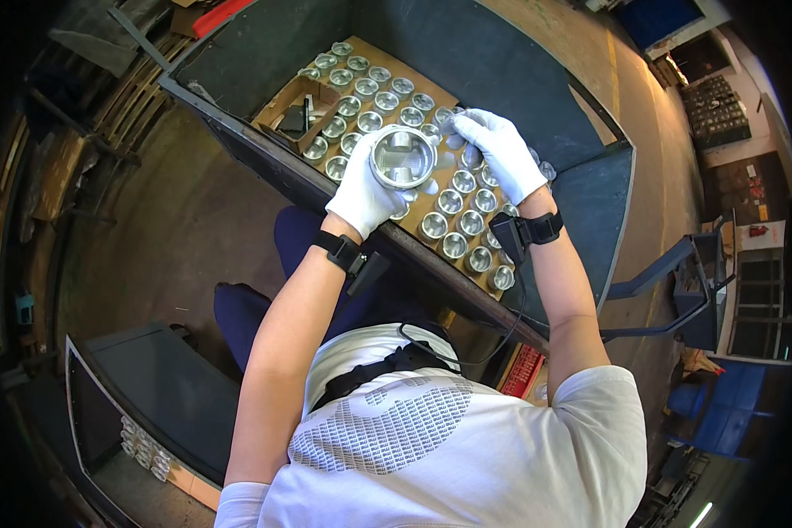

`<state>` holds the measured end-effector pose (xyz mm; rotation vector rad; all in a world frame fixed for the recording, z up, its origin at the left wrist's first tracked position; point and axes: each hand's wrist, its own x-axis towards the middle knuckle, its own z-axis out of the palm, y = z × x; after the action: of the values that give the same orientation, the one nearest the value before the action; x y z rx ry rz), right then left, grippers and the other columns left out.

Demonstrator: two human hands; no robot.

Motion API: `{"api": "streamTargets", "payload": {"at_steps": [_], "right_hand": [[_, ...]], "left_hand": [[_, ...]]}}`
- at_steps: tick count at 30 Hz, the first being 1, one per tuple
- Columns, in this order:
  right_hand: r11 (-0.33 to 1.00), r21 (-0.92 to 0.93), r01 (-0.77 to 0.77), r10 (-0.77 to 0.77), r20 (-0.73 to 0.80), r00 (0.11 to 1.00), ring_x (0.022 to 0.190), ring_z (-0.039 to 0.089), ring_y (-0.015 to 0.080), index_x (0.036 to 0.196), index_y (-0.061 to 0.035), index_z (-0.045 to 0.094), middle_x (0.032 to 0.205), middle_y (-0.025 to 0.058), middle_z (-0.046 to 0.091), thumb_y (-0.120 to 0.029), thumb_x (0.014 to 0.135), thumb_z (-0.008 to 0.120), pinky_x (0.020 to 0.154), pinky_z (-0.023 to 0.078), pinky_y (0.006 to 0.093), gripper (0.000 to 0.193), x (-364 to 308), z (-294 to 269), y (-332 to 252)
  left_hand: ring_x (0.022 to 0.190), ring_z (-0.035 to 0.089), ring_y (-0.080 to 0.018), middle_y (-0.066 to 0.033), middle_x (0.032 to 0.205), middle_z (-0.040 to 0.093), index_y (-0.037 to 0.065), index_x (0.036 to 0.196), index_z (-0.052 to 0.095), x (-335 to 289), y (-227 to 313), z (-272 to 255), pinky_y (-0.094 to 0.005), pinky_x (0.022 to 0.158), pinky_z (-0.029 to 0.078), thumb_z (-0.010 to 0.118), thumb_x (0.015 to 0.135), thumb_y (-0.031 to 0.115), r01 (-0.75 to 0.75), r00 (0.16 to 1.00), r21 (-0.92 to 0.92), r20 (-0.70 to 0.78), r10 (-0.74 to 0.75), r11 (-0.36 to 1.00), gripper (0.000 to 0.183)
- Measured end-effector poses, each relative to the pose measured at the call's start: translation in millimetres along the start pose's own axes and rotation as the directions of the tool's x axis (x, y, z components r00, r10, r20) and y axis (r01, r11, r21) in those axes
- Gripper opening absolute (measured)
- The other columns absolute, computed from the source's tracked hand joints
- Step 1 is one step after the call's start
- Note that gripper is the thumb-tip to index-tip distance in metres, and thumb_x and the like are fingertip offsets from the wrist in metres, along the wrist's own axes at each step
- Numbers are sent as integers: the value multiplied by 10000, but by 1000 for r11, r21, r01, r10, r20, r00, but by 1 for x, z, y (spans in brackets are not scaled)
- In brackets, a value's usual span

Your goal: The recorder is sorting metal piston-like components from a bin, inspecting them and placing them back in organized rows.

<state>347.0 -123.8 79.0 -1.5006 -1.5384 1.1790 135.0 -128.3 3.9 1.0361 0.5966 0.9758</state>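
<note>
My left hand [362, 195], in a white glove with grey fingertips, grips a shiny metal piston [404, 158]. Its hollow side faces up at me, and the fingers wrap around and under it. Just right of that, my right hand [495, 145], gloved the same way, hovers over the bin with thumb and fingers drawn together. Whatever may be between those fingertips is too small or hidden to make out. Below both hands, rows of similar pistons [450, 201] stand on a brown cardboard sheet [420, 209]; my hands cover some of them.
Dark metal walls [431, 44] enclose the pistons. An open cardboard box [299, 113] with dark items sits in the bin's left part. A red box [523, 370] lies below the near edge. At lower left stands another dark cart [163, 387]; wooden pallets [132, 106] are at upper left.
</note>
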Motion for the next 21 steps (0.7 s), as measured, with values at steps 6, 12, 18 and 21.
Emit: {"api": "streamTargets", "payload": {"at_steps": [6, 12, 18, 21], "right_hand": [[921, -362, 141, -100, 130, 987, 648, 624, 141, 1152, -28, 721, 873, 65, 695, -397, 924, 691, 596, 510, 306, 435, -2, 23, 1], [984, -2, -178, 176, 145, 974, 530, 496, 81, 1178, 0, 699, 759, 28, 640, -228, 910, 657, 489, 395, 255, 354, 22, 12, 43], [941, 97, -324, 327, -16, 945, 591, 529, 99, 1072, -1, 689, 816, 74, 703, -188, 932, 618, 508, 427, 268, 244, 37, -42, 130], [916, 0, -401, 401, -7, 916, 610, 546, 113, 1064, -1, 695, 798, 61, 678, -186, 918, 638, 511, 432, 278, 243, 27, -45, 158]], "left_hand": [[1041, 691, -167, -80, 1166, 693, 27, 1295, 542, 3, -12, -6, -309, 899, 583, 714, 894, -35, 65, 997, -339, -10, -73, 939, 441], [1129, 668, -234, -143, 1344, 599, 8, 1403, 447, 1, -8, 4, -354, 1000, 546, 506, 1043, 50, 48, 998, -364, 57, -29, 930, 368], [1153, 661, -238, -158, 1348, 655, 35, 1448, 550, 2, 7, -16, -348, 975, 513, 504, 1082, 327, 6, 979, 171, -202, 29, 985, 471], [1124, 675, -280, -135, 1317, 673, 26, 1333, 622, 2, -4, -51, -391, 966, 534, 504, 1055, 199, -270, 867, 910, 86, 491, 316, 348]]}}
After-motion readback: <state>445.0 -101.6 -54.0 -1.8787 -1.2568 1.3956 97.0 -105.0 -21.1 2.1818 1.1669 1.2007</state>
